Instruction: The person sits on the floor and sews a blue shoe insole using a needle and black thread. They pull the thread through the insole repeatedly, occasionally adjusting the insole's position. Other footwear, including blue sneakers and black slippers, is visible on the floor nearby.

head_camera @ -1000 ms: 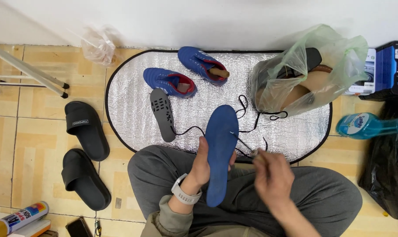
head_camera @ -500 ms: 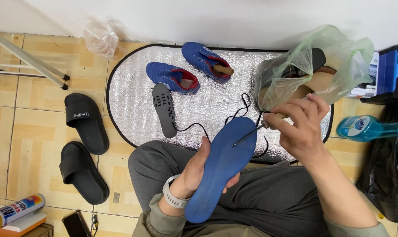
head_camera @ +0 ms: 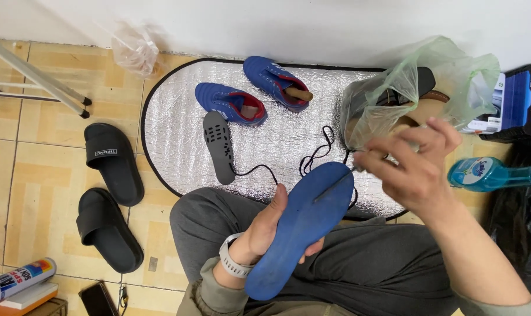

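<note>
The person sat cross-legged with a blue insole [head_camera: 303,225] cupped from beneath by the left hand [head_camera: 265,231], its fingers curled round the sole's edge. The right hand [head_camera: 414,167] hovered just past the insole's toe end, fingertips pinched together on something small at the tip of a thin dark line lying on the insole; what it was I couldn't tell. It looked like mid-stitch or mid-scrape work. Beyond the fingers lay a grey insole [head_camera: 218,146] and two blue shoes [head_camera: 231,104] on a silver mat [head_camera: 172,129].
</note>
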